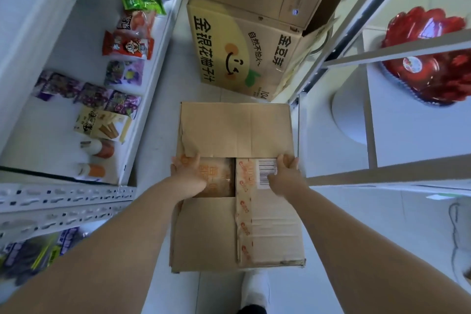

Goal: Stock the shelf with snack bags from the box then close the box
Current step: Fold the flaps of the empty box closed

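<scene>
Shelf (38, 135): standing at the left, carrying snack bags (126, 46) in a row near its front edge.
Box (209, 232): sitting on the floor just beside the shelf, flaps lying nearly closed, an orange packet (219, 178) showing through the gap.
Far flap (237, 127): lying over the opening.
Left hand (190, 173): gripping the far flap's near edge, left end.
Right hand (285, 173): gripping the same edge, right end.
</scene>
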